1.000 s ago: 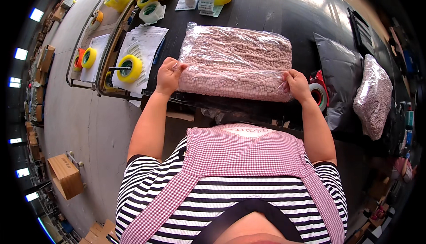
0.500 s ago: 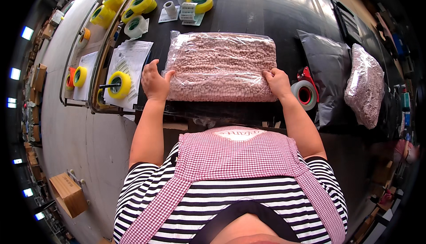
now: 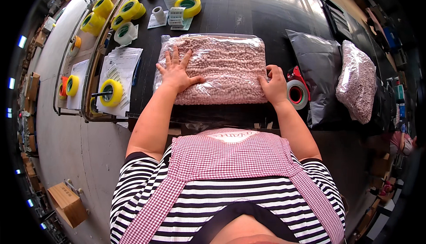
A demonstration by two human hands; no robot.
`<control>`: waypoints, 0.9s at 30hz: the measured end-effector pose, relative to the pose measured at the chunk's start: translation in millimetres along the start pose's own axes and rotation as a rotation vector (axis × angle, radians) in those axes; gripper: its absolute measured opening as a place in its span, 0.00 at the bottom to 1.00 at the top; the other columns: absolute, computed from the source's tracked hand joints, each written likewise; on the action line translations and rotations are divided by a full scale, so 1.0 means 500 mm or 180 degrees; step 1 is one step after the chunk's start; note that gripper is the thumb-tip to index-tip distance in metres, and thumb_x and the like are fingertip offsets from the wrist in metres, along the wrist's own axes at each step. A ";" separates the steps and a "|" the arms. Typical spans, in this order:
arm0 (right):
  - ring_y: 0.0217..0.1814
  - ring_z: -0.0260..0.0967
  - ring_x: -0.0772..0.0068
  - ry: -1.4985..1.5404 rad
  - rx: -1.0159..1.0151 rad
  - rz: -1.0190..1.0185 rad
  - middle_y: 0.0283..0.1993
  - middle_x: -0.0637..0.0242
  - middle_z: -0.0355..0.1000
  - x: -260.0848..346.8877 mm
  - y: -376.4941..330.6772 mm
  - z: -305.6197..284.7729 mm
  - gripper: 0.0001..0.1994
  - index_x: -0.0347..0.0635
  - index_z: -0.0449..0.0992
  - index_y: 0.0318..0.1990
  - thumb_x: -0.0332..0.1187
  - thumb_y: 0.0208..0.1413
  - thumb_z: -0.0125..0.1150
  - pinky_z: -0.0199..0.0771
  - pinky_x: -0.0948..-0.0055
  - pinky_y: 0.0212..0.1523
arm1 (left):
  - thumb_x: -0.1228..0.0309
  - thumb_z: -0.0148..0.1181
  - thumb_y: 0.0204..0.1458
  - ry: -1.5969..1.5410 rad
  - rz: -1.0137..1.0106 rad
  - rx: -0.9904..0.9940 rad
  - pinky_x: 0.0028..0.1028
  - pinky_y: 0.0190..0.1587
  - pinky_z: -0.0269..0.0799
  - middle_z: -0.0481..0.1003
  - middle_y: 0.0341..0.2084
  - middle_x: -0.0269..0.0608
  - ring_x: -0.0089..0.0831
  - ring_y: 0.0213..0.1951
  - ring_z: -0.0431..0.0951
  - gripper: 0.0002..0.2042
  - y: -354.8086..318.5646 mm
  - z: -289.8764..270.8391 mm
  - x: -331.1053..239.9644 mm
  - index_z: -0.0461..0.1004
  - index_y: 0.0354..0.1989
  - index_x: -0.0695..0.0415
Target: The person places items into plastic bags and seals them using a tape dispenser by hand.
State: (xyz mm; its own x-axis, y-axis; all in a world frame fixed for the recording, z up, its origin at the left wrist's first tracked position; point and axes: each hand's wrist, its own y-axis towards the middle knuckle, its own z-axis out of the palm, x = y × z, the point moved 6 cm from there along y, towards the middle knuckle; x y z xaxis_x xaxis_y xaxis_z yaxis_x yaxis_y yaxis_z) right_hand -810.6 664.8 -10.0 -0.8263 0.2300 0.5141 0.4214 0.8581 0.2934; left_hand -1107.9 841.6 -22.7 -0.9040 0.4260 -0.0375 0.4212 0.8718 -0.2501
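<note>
A pink, nubbly chenille mat in a clear plastic bag (image 3: 226,73) lies flat on the black worktable (image 3: 262,18) in front of me. My left hand (image 3: 178,73) rests on the left part of the bag, palm down with its fingers spread. At the bag's right edge, my right hand (image 3: 274,85) has its thumb against the plastic, and its bent fingers stand apart from the thumb. Just right of that hand is a red tape dispenser (image 3: 298,89) with a roll of tape.
A grey mailing bag (image 3: 315,66) and a second bagged pink mat (image 3: 357,82) lie at the right. Papers (image 3: 119,64) and a yellow tape roll (image 3: 111,93) are at the left, beside a metal rack (image 3: 91,80). Several more rolls stand at the back left. A cardboard box (image 3: 67,204) sits lower left.
My left hand has moved from the bag's left edge onto its top and spread out. The right hand's fingers have loosened at the right edge. The whole view has shifted slightly.
</note>
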 end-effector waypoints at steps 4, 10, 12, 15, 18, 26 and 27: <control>0.79 0.45 0.54 -0.0795 0.0108 -0.1283 0.74 0.60 0.56 0.085 0.015 -0.005 0.26 0.57 0.71 0.64 0.36 0.55 0.61 0.35 0.47 0.75 | 0.20 0.56 0.34 -0.0051 0.0032 -0.0018 0.70 0.68 0.29 0.29 0.78 0.45 0.52 0.77 0.25 0.59 -0.009 0.002 -0.003 0.45 0.77 0.33; 0.82 0.35 0.54 -0.0355 0.0531 -0.1540 0.79 0.61 0.48 0.258 0.092 0.102 0.30 0.62 0.64 0.70 0.59 0.65 0.47 0.18 0.42 0.77 | 0.20 0.56 0.34 -0.0133 0.0080 -0.0193 0.71 0.68 0.28 0.32 0.78 0.46 0.52 0.77 0.26 0.57 -0.006 -0.003 -0.006 0.50 0.76 0.33; 0.83 0.32 0.53 -0.0698 0.0411 -0.1423 0.80 0.61 0.45 0.253 0.123 0.152 0.35 0.64 0.59 0.73 0.66 0.62 0.44 0.16 0.43 0.77 | 0.20 0.56 0.33 -0.0140 0.0087 -0.0226 0.71 0.68 0.29 0.33 0.78 0.46 0.52 0.77 0.27 0.58 -0.006 -0.002 -0.002 0.49 0.76 0.32; 0.83 0.28 0.51 -0.0983 0.0569 -0.1039 0.81 0.60 0.41 0.220 0.155 0.201 0.40 0.65 0.53 0.75 0.71 0.59 0.40 0.14 0.42 0.76 | 0.20 0.57 0.31 -0.0444 0.0108 -0.0314 0.70 0.68 0.30 0.33 0.78 0.46 0.52 0.77 0.28 0.58 -0.002 0.009 0.013 0.48 0.76 0.30; 0.83 0.27 0.50 -0.0797 0.0782 -0.0892 0.81 0.59 0.41 0.203 0.152 0.221 0.41 0.64 0.53 0.76 0.72 0.59 0.39 0.15 0.41 0.76 | 0.21 0.59 0.31 -0.0507 0.0154 -0.0360 0.71 0.68 0.32 0.34 0.77 0.46 0.55 0.76 0.30 0.58 0.000 0.010 0.019 0.49 0.75 0.29; 0.82 0.33 0.50 -0.0682 0.0901 -0.0865 0.78 0.58 0.49 0.201 0.141 0.227 0.40 0.59 0.57 0.74 0.69 0.60 0.43 0.19 0.45 0.77 | 0.24 0.63 0.29 -0.0699 0.0269 -0.0472 0.71 0.67 0.33 0.35 0.77 0.47 0.56 0.76 0.31 0.58 0.002 0.025 0.019 0.53 0.74 0.31; 0.82 0.33 0.50 -0.0668 0.0923 -0.0856 0.78 0.57 0.50 0.201 0.143 0.227 0.39 0.58 0.58 0.74 0.69 0.60 0.43 0.20 0.45 0.77 | 0.24 0.64 0.29 -0.0718 0.0274 -0.0469 0.71 0.67 0.33 0.35 0.77 0.47 0.56 0.76 0.31 0.58 0.004 0.026 0.018 0.53 0.74 0.31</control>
State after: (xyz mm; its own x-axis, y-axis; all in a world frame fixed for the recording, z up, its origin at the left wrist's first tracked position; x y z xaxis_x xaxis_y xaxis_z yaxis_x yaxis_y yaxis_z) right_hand -906.0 801.4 -28.6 -0.9627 0.0434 0.2671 0.0835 0.9865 0.1409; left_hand -1116.5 843.9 -36.0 -0.8511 0.4497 -0.2709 0.4883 0.8676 -0.0939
